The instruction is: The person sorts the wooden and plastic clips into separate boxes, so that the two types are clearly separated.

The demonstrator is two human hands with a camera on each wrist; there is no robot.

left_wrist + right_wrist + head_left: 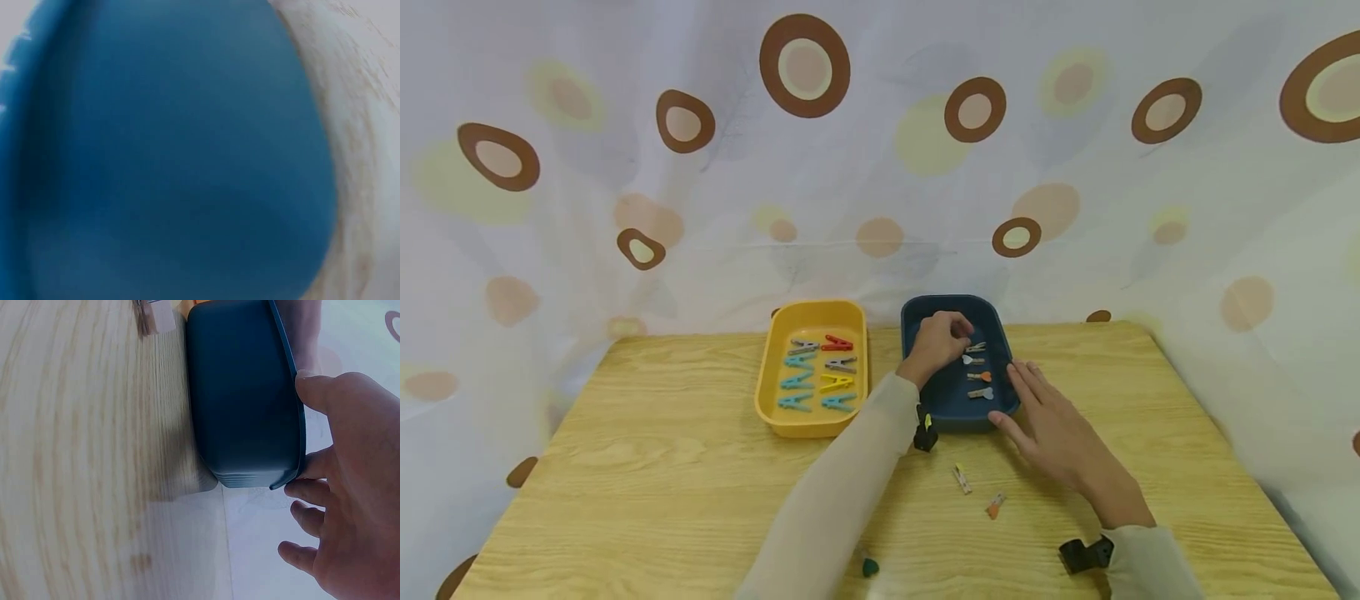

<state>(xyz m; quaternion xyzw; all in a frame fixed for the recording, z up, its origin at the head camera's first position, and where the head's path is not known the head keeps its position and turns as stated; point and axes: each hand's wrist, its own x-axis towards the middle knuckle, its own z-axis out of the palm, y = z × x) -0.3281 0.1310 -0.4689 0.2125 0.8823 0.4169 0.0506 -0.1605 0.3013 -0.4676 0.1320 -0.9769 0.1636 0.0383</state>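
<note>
My left hand (pixel 936 340) reaches into the dark blue tray (pixel 951 414), with thumb and fingertips pinching a small wooden clothespin (pixel 976 347) near the tray floor. Below it lie more small clothespins in a column: one with a pale heart (pixel 973 361), one with an orange heart (pixel 980 377) and one with a grey-blue heart (pixel 981 393). My right hand (pixel 1052 421) rests against the tray's right front corner. In the right wrist view its thumb and fingertips touch the rim, fingers spread. Only the blurred blue tray wall (pixel 187 150) fills the left wrist view.
A yellow tray (pixel 811 431) on the left holds several larger plastic clothespins in blue, red, grey and yellow. On the wooden table (pixel 647 475) lie a yellow-tipped clothespin (pixel 962 478), an orange-heart clothespin (pixel 996 505) and a dark green heart (pixel 870 567) beside my left sleeve. A patterned cloth hangs behind.
</note>
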